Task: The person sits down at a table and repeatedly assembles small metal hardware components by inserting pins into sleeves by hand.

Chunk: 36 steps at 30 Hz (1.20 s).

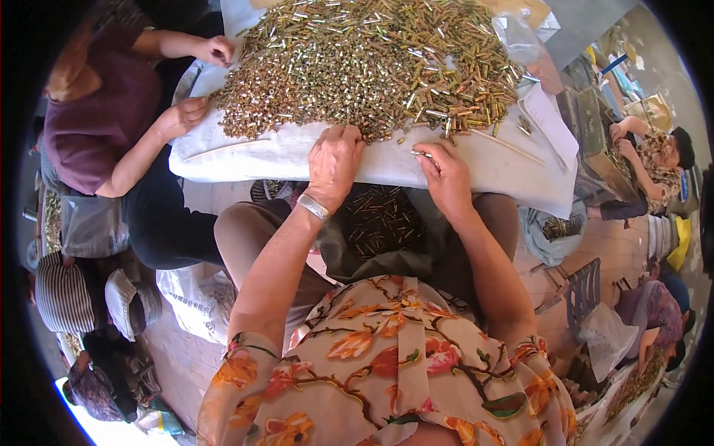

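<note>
A broad heap of small metal parts [320, 82] in brass and silver tones covers the white sheet [245, 163] on the table before me. Short nut-like pieces lie at its left, longer bolt-like rods at its right. My left hand [336, 160] rests at the heap's near edge with its fingers curled; whatever they may pinch is hidden. Between the thumb and fingers of my right hand [446, 175] is a small silvery metal rod [421, 153], held just short of the heap. An open dark sack [383, 219] between my knees contains many similar rods.
A person's hand [184, 117] touches the heap's left edge. Two thin sticks lie on the sheet, one a wooden stick [509, 146]. Paper [549, 123] covers the table's right end. A pale bag of parts [552, 227] stands by my right knee, near a dark chair [584, 293].
</note>
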Available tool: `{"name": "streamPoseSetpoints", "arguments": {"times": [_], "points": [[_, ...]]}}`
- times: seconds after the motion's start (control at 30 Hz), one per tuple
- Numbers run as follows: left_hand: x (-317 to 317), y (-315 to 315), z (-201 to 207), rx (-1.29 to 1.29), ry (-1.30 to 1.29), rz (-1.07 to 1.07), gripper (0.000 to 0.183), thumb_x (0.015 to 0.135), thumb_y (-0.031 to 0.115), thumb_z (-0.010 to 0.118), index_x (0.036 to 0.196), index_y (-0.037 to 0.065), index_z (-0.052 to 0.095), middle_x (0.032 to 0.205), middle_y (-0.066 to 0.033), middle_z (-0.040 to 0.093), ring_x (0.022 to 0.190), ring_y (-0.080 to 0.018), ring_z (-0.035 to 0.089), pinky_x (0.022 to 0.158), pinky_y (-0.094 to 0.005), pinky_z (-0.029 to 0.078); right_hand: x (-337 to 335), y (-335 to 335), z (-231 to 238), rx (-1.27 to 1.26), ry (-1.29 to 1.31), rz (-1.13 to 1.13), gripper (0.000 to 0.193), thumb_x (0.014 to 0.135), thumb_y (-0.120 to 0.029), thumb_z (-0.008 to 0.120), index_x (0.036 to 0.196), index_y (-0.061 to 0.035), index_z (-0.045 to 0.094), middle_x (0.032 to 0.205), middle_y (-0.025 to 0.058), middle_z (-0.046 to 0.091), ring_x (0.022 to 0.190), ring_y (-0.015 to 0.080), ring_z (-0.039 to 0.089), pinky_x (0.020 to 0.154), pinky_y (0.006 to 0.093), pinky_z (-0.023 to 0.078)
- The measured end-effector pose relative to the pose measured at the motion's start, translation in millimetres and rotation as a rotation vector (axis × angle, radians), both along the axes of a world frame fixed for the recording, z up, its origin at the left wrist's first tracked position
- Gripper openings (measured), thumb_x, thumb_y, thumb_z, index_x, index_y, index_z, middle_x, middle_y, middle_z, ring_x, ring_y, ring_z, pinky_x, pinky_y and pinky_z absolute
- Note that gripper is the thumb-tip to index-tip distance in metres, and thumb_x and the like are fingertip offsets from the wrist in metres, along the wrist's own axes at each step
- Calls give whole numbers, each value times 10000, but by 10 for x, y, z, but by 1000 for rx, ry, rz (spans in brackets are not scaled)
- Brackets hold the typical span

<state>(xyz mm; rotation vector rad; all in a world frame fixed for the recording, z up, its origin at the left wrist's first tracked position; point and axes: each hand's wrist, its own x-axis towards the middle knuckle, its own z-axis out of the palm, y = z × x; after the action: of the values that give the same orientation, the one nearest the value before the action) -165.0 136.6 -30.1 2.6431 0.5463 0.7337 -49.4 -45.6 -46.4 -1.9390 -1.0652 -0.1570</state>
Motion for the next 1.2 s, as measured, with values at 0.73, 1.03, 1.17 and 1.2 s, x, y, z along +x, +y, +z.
{"name": "streamPoseSetpoints", "arguments": {"times": [0.73,1.03,1.17,1.2], "points": [[-892,-786,506,-1488,-605,-308,248,877,-51,601,1114,-5,546,1030,-68,639,956,-119,614,888,-277,520,-955,-205,898,127,288,251,158,863,-10,636,1019,-27,649,871,92,648,736,145,622,656,249,489],[-976,-804,535,-1348,-616,-309,231,863,-87,601,1070,-2,541,1038,-53,622,979,-95,599,900,-230,481,-993,-201,911,138,198,283,170,851,7,643,1018,-22,652,913,104,665,760,165,648,669,260,511],[-986,-801,553,-1259,-599,-309,228,857,-105,596,1055,-6,545,1034,-51,619,971,-89,599,901,-232,487,-994,-190,927,155,147,299,181,844,23,642,1020,-19,653,918,108,668,777,172,656,681,259,519],[-989,-800,556,-1259,-600,-308,228,857,-105,596,1055,-6,545,1034,-51,619,971,-89,599,901,-232,487,-993,-191,927,156,145,302,185,841,30,642,1020,-17,653,914,109,667,780,175,658,684,257,521]]}}
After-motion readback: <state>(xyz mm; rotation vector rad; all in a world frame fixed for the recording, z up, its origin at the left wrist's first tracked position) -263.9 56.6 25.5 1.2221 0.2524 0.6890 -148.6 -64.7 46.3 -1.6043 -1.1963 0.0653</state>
